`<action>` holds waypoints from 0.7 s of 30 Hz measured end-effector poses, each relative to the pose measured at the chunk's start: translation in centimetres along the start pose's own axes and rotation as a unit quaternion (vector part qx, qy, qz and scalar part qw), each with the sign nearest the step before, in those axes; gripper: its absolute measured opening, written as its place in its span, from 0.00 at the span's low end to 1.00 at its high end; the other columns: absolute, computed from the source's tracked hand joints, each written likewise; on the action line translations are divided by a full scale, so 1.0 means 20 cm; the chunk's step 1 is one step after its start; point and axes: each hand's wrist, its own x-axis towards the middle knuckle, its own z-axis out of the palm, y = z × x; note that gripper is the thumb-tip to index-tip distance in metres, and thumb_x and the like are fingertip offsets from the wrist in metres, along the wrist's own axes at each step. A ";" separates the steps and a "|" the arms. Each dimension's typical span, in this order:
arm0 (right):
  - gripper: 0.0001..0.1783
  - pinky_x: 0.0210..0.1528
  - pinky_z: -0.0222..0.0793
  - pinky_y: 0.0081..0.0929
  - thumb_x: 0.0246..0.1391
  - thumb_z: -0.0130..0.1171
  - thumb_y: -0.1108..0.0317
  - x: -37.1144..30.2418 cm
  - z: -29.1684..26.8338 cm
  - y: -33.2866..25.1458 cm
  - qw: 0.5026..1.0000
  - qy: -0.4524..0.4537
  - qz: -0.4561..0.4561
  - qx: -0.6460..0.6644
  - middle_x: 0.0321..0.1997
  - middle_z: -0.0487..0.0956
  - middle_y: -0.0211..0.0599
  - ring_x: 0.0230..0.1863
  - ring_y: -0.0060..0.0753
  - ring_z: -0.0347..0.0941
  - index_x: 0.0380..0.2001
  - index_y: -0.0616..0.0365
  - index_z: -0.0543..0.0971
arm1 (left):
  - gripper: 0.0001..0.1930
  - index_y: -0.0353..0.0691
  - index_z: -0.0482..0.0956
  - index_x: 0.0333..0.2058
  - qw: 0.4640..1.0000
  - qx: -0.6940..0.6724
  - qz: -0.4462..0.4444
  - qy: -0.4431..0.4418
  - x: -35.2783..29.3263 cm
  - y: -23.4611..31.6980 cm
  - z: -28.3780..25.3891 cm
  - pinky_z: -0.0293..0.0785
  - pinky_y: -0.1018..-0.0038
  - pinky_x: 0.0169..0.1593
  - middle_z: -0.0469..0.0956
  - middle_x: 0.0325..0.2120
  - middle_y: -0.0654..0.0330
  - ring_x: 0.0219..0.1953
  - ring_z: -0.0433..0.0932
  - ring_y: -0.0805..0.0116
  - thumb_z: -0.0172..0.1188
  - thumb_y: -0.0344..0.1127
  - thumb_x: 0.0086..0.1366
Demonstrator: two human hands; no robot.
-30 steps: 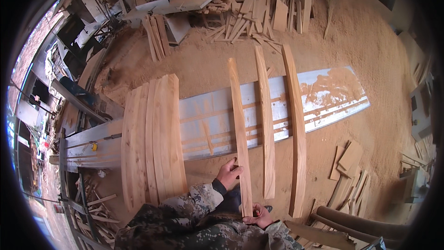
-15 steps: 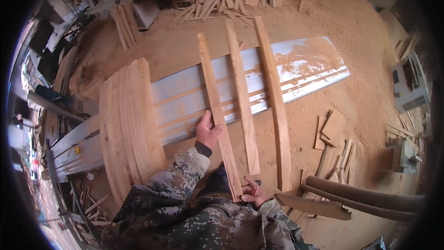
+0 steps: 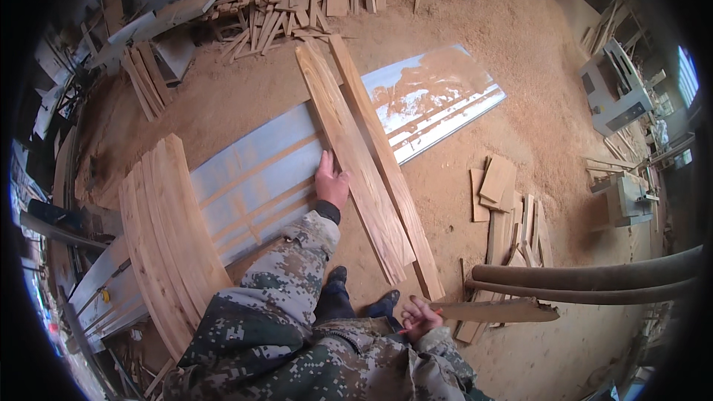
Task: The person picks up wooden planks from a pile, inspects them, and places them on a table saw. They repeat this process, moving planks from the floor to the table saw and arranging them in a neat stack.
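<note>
Two long wooden strips [image 3: 346, 150] lie side by side, almost touching, across the metal table [image 3: 260, 141]. A third strip [image 3: 386, 163] lies just right of them, with a narrow wedge of a gap near its middle. My left hand [image 3: 332, 180] rests against the left edge of the paired strips, fingers stretched out and thumb apart. Close to my body, my right hand [image 3: 420, 318] is closed around a thin reddish-orange stick like a pencil [image 3: 438, 312], only its ends showing. That hand is off the strips, below their near ends.
A stack of curved-looking boards [image 3: 167, 230] covers the table's left part. Sawdust [image 3: 438, 78] coats its right end. Offcuts [image 3: 297, 0] are heaped beyond, more boards [image 3: 512, 215] lie to the right. Thick brown hoses [image 3: 587, 282] and a broken board [image 3: 497, 310] reach in at lower right.
The two left strips, apart before, now lie together near the third. My right hand has come off the near end of the leftmost strip. The view has shifted to the right.
</note>
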 end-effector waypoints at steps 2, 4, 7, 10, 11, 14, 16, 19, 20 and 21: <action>0.31 0.29 0.66 0.34 0.61 0.50 0.41 -0.02 0.00 -0.09 0.996 0.002 -0.024 0.087 0.41 0.79 0.53 0.39 0.50 0.74 0.51 0.59 0.75 | 0.44 0.26 0.41 0.69 0.993 0.120 0.001 0.000 0.03 -0.03 0.02 0.52 0.67 0.71 0.50 0.69 0.40 0.71 0.53 0.53 0.53 0.19 0.56; 0.36 0.27 0.64 0.36 0.60 0.44 0.34 -0.01 0.06 -0.16 0.992 0.079 -0.075 0.069 0.42 0.78 0.56 0.36 0.51 0.72 0.49 0.58 0.76 | 0.44 0.26 0.43 0.68 0.982 0.189 0.003 0.013 0.03 -0.05 0.03 0.50 0.68 0.71 0.50 0.69 0.40 0.71 0.53 0.51 0.56 0.22 0.56; 0.39 0.25 0.65 0.37 0.59 0.44 0.33 0.05 0.17 -0.23 0.995 0.063 -0.062 0.057 0.43 0.78 0.58 0.35 0.52 0.74 0.54 0.58 0.73 | 0.46 0.27 0.44 0.68 0.979 0.199 -0.009 0.037 -0.04 -0.06 0.09 0.48 0.68 0.72 0.51 0.69 0.39 0.71 0.52 0.50 0.62 0.27 0.55; 0.38 0.24 0.66 0.36 0.59 0.45 0.36 0.10 0.24 -0.27 0.998 0.041 -0.051 0.023 0.44 0.79 0.59 0.35 0.52 0.75 0.55 0.60 0.72 | 0.49 0.26 0.44 0.68 0.978 0.204 -0.009 0.042 -0.12 -0.04 0.14 0.47 0.67 0.72 0.50 0.69 0.39 0.71 0.50 0.51 0.67 0.31 0.54; 0.37 0.24 0.66 0.36 0.59 0.45 0.38 0.10 0.24 -0.28 0.998 0.042 -0.042 0.010 0.43 0.79 0.59 0.35 0.52 0.75 0.55 0.60 0.72 | 0.51 0.26 0.44 0.68 0.975 0.220 -0.005 0.042 -0.14 -0.03 0.15 0.47 0.66 0.72 0.49 0.69 0.39 0.71 0.50 0.51 0.68 0.32 0.53; 0.32 0.21 0.68 0.32 0.59 0.49 0.43 0.12 0.22 -0.28 0.998 0.036 -0.054 -0.017 0.42 0.80 0.59 0.29 0.48 0.75 0.54 0.61 0.72 | 0.53 0.26 0.43 0.68 0.972 0.231 -0.005 0.029 -0.18 -0.03 0.15 0.45 0.66 0.72 0.48 0.69 0.39 0.72 0.48 0.51 0.71 0.33 0.52; 0.31 0.19 0.68 0.30 0.58 0.50 0.45 0.13 0.20 -0.28 0.996 0.032 -0.080 -0.034 0.40 0.80 0.59 0.24 0.46 0.74 0.53 0.61 0.73 | 0.54 0.26 0.42 0.68 0.976 0.218 -0.001 0.017 -0.19 -0.06 0.14 0.45 0.66 0.73 0.48 0.69 0.39 0.72 0.49 0.52 0.71 0.33 0.51; 0.29 0.17 0.70 0.26 0.61 0.50 0.45 0.12 0.17 -0.28 0.988 0.097 -0.086 -0.087 0.39 0.82 0.53 0.20 0.36 0.75 0.51 0.60 0.74 | 0.55 0.26 0.42 0.68 0.976 0.220 0.010 -0.003 -0.14 -0.12 0.09 0.44 0.67 0.73 0.48 0.69 0.39 0.72 0.48 0.53 0.71 0.31 0.50; 0.29 0.17 0.69 0.24 0.61 0.52 0.45 0.11 0.16 -0.28 0.983 0.099 -0.101 -0.117 0.37 0.83 0.49 0.23 0.32 0.76 0.50 0.61 0.76 | 0.54 0.26 0.42 0.68 0.977 0.211 0.005 -0.005 -0.13 -0.14 0.08 0.44 0.68 0.73 0.48 0.69 0.39 0.72 0.49 0.53 0.71 0.31 0.50; 0.29 0.18 0.69 0.21 0.61 0.53 0.45 0.11 0.16 -0.28 0.981 0.078 -0.121 -0.133 0.35 0.83 0.48 0.25 0.30 0.78 0.47 0.62 0.76 | 0.54 0.26 0.42 0.69 0.978 0.210 -0.004 -0.006 -0.13 -0.15 0.08 0.44 0.68 0.73 0.49 0.69 0.39 0.72 0.49 0.54 0.70 0.31 0.50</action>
